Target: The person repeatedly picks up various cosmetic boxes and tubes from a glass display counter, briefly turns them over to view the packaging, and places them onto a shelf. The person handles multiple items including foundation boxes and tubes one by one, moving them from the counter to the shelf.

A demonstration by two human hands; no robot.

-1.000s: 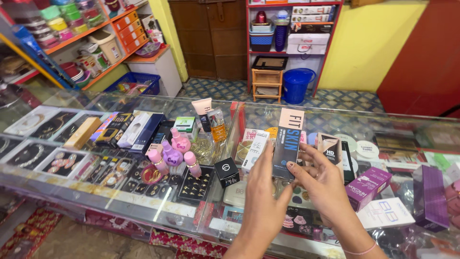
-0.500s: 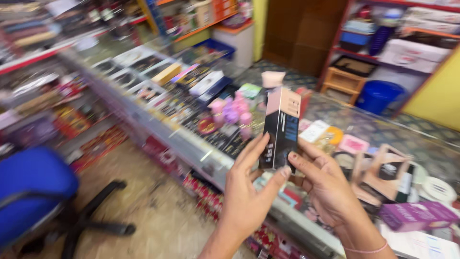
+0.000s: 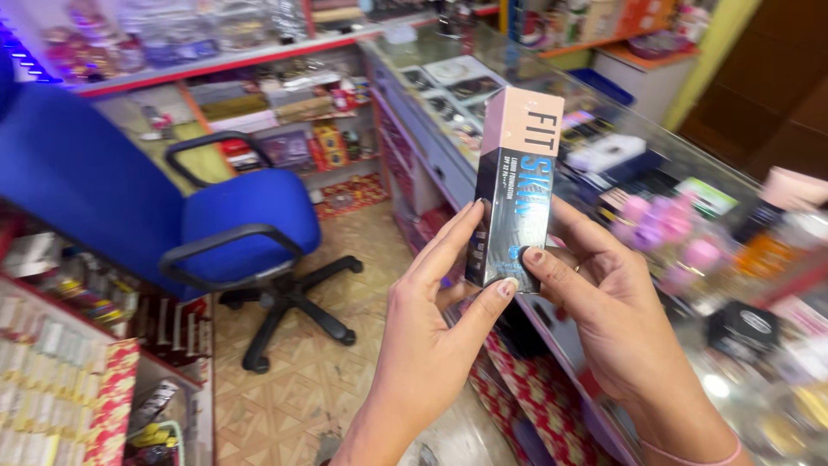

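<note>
Blue fabric covers the office chair [image 3: 172,207], the biggest thing in view, standing on black wheeled legs on the patterned tile floor [image 3: 293,388] at the left. To its right runs a long glass counter [image 3: 448,129] reaching from the far shelves toward the camera, its top crowded with flat cosmetic packs, pink-capped bottles [image 3: 664,233] and a small black box [image 3: 746,328] near the right edge. Behind the chair, red-edged shelves [image 3: 250,78] hold jars and small packets; their detail is blurred. At the lower left stands a display of white and red packs [image 3: 60,388]. Both bare hands rise from the bottom of the view and meet in the middle. The left hand [image 3: 427,345] is clamped on a tall narrow carton [image 3: 516,185], pink at the top and dark and glossy below, with fingers along its left side and thumb under its base. The right hand [image 3: 612,302] grips the same carton from the right, thumb pressed on its lower front. The carton stands upright in the air, just in front of the counter's edge
</note>
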